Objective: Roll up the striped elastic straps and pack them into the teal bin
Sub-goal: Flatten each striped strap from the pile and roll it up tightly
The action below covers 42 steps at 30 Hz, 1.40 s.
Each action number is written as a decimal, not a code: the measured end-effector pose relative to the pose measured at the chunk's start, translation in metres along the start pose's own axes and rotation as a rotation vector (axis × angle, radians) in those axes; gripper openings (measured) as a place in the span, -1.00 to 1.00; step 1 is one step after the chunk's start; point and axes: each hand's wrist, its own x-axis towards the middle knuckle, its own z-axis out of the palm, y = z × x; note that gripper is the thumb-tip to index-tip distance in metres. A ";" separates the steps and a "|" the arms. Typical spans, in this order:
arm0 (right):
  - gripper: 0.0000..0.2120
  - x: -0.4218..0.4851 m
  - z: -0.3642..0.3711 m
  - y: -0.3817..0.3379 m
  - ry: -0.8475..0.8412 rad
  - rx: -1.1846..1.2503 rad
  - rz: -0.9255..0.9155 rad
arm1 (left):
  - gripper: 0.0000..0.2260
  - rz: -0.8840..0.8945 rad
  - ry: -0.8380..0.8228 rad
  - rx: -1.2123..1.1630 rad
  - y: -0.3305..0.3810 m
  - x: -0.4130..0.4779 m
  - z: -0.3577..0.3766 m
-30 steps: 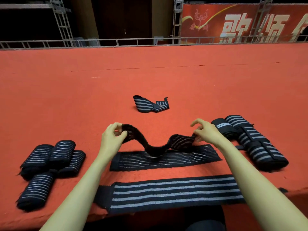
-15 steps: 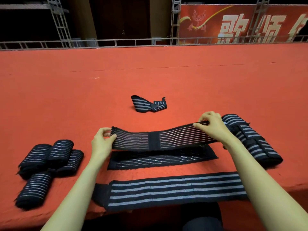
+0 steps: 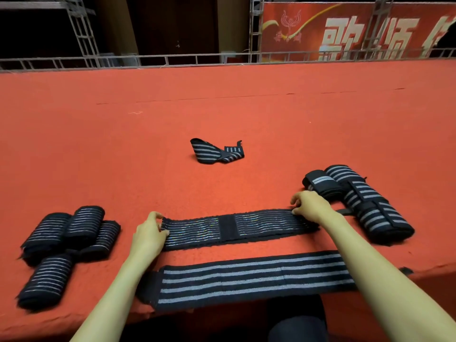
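Note:
A black strap with thin pale stripes (image 3: 229, 228) lies stretched flat on the red surface, on top of a second similar strap. My left hand (image 3: 148, 233) pinches its left end and my right hand (image 3: 309, 206) pinches its right end. A wider strap with broad grey stripes (image 3: 249, 277) lies flat nearer to me. Several rolled thin-striped straps (image 3: 66, 238) sit at the left. Rolled broad-striped straps (image 3: 365, 203) lie at the right. A loose folded strap (image 3: 217, 151) rests farther back. No teal bin is in view.
The red carpeted surface (image 3: 222, 107) stretches far back to a metal truss rail (image 3: 172, 59). Its front edge runs just below the wide strap. A red banner (image 3: 345, 30) hangs at the back right.
The strap hung slack between my hands, was pulled taut in the air, and now lies flat over the other strap. Both hands moved down and toward me.

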 end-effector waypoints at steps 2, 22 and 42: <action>-0.68 -0.005 0.004 -0.009 0.083 -0.108 -0.066 | -0.65 -0.013 -0.019 0.009 -0.001 0.000 -0.001; -0.41 -0.033 0.074 -0.148 -0.135 0.215 -0.695 | -0.65 -0.072 -0.078 -0.164 -0.018 0.002 -0.008; -0.59 -0.049 0.073 -0.172 -0.037 0.190 -0.836 | -0.83 -0.135 0.088 0.244 0.002 -0.012 0.005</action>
